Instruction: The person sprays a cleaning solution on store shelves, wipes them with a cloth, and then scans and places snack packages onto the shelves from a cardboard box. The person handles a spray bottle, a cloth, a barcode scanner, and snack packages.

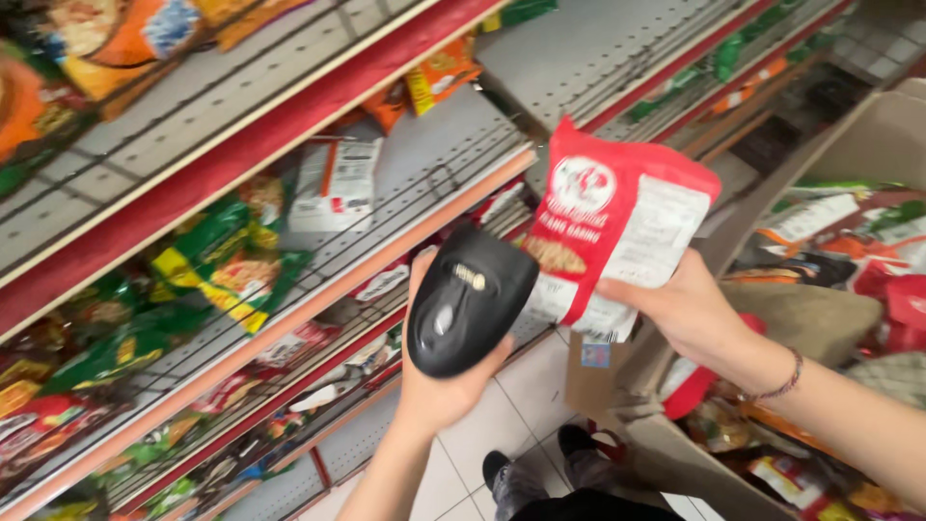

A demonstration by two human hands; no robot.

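Note:
My left hand (434,381) grips a black handheld barcode scanner (468,299), its head pointing up toward a red and white snack packet (617,222). My right hand (690,314) holds that packet by its lower edge, tilted, just right of the scanner. The scanner's tip and the packet's lower left corner nearly touch. A beaded bracelet (776,386) sits on my right wrist.
Store shelves with red edges (241,154) fill the left, stocked with green, yellow and orange snack bags (231,260). A cardboard box (675,453) of assorted packets stands at the right. White floor tiles (482,425) and my dark shoes (502,473) show below.

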